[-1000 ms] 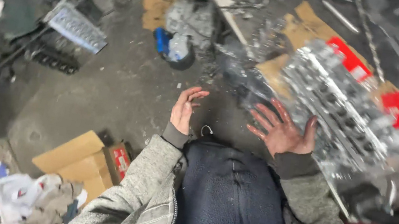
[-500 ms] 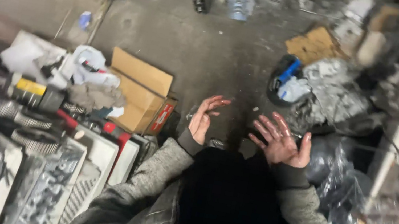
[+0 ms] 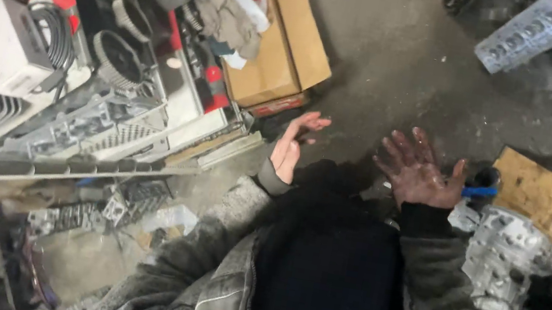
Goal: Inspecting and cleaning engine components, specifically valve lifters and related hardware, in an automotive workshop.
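Both hands are empty and spread wide above the grey concrete floor (image 3: 412,58): the left hand (image 3: 290,146) stands edge-on, fingers pointing far and right, and the grimy right hand (image 3: 416,172) shows its palm, fingers pointing far and left. Just left of the left hand, a flat brown cardboard box (image 3: 287,45) lies closed, its long axis running far to near. Right of the right hand lies a grey metal cylinder head (image 3: 502,253).

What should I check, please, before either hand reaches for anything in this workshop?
1. Left hand empty: ok, open and holding nothing.
2. Right hand empty: ok, fingers spread, nothing held.
3. Right hand clean: not ok, the palm looks dark and greasy.
4. Floor between the hands bare: ok, bare concrete there.
5. Cardboard box within easy reach of the left hand: cannot tell, it lies just beyond the fingertips.
6. Metal engine part beside the right forearm steady: cannot tell.
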